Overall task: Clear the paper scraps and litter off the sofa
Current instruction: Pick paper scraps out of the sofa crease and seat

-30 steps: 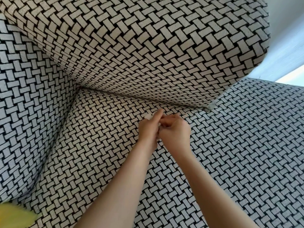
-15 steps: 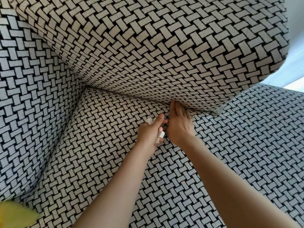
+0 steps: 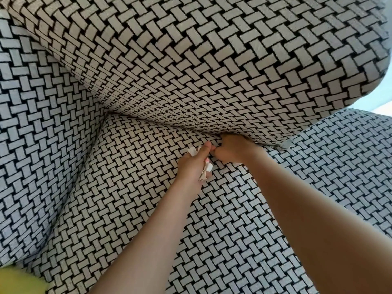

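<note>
Everything you see of the sofa [image 3: 127,209] wears one pattern: pale rectangles laid in a basket weave, outlined in black. On the back cushion [image 3: 212,71] the blocks look warm beige; towards your right they turn a cooler greyish white. The paper scraps [image 3: 204,171] in your left hand [image 3: 191,166] are white, with a small pink mark. A blurred bright yellow patch [image 3: 19,281] fills the lower left corner, and a pale blue-white strip [image 3: 377,105] shows at the right edge.

Bright daylight enters from the upper right; wide-angle bending at edges, slight softness throughout.
</note>
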Motion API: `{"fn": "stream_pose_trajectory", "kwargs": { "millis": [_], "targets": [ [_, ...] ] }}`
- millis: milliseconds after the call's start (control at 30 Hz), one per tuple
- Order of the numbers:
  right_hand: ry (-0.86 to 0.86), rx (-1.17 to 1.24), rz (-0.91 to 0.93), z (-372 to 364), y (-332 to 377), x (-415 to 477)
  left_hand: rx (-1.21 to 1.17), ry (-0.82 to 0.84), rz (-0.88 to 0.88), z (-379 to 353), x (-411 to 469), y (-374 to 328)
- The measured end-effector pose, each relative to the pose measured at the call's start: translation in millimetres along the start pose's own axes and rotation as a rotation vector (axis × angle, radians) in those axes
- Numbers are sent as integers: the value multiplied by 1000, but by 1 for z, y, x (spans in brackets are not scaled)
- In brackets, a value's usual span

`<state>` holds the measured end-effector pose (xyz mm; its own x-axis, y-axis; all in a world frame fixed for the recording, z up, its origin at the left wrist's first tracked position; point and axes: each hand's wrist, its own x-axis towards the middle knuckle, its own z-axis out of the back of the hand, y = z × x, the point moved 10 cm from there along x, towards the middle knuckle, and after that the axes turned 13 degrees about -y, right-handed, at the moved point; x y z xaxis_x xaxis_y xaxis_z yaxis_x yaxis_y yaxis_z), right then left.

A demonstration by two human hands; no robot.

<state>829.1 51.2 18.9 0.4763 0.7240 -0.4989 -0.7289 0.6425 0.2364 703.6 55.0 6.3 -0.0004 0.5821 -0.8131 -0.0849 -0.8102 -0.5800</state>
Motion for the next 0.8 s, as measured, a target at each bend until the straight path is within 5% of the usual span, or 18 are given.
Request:
{"fn": "stream_pose_trajectory", "kwargs": {
  "millis": [367, 800],
  "targets": [
    [-188, -205, 44, 13, -9, -21, 79, 56, -17, 0, -5, 3],
    [-238, 200, 191, 44, -69, -51, 29, 95, 35, -38, -23, 18]
  ]
}}
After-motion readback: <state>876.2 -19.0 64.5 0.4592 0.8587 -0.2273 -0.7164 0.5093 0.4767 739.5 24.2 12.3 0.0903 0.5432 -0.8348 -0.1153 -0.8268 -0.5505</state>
